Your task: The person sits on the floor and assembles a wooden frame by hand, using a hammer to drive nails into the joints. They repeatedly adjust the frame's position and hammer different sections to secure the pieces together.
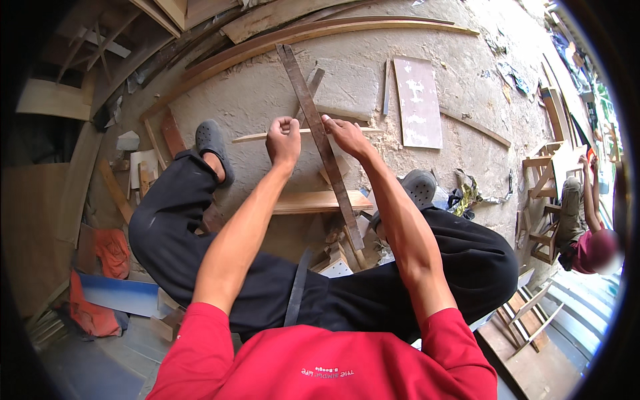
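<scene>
My left hand (283,141) is curled into a fist just left of a long, narrow brown strip (323,143). What its fingers hold, if anything, is hidden. My right hand (345,137) is closed at the strip's right edge, its thumb and fingertips against or very close to it; anything pinched there is too small to make out. The strip slants from the far ground toward my lap, and I cannot tell its material. A thin pale wooden stick (250,138) runs crosswise behind both hands. Under the strip's near part sits a light brown board (303,203).
Beyond the hands lie a flat stone-like slab (350,87), a reddish-brown panel (418,100) and long planks (333,30). Wood offcuts (337,257) are heaped between my legs. At far right another person (590,233) works by wooden frames (548,177). Orange cloth (112,253) lies left.
</scene>
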{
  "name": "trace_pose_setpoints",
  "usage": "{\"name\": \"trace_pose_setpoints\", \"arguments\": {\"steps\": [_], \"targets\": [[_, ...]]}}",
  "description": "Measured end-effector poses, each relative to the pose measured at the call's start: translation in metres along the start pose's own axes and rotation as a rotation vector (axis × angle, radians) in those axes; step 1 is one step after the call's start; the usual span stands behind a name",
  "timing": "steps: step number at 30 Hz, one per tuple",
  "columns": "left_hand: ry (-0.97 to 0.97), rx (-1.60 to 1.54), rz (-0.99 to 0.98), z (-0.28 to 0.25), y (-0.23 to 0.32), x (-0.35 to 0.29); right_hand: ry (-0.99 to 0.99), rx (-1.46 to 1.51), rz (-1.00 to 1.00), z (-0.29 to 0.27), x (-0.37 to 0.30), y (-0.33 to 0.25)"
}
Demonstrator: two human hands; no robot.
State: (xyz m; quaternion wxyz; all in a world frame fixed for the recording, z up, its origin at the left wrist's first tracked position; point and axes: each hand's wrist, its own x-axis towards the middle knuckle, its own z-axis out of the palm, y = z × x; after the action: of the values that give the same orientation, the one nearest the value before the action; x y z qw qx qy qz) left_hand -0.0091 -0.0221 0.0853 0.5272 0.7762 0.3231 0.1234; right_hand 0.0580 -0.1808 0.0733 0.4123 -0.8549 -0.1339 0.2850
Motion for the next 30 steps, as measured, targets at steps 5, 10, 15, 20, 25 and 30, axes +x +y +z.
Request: {"name": "trace_pose_setpoints", "arguments": {"steps": [5,10,15,20,25,30], "targets": [[-0.299,-0.503,-0.696,0.011,-0.018,-0.016,0.02,0.024,-0.043,0.002,-0.004,-0.001],[-0.385,-0.614,-0.651,0.019,-0.02,-0.029,0.022,-0.043,-0.169,0.002,-0.007,0.012],[-0.358,-0.657,-0.633,0.022,-0.03,-0.031,0.017,-0.054,-0.196,0.008,-0.004,0.022],[-0.06,-0.789,-0.647,0.017,-0.044,-0.023,0.065,-0.048,-0.27,0.011,-0.002,0.027],[0.063,-0.831,-0.512,0.018,-0.038,-0.022,0.075,-0.056,-0.271,0.012,0.0,0.043],[-0.006,-0.471,-0.264,0.036,-0.046,-0.038,0.029,-0.09,-0.22,0.01,-0.011,0.016]]}}
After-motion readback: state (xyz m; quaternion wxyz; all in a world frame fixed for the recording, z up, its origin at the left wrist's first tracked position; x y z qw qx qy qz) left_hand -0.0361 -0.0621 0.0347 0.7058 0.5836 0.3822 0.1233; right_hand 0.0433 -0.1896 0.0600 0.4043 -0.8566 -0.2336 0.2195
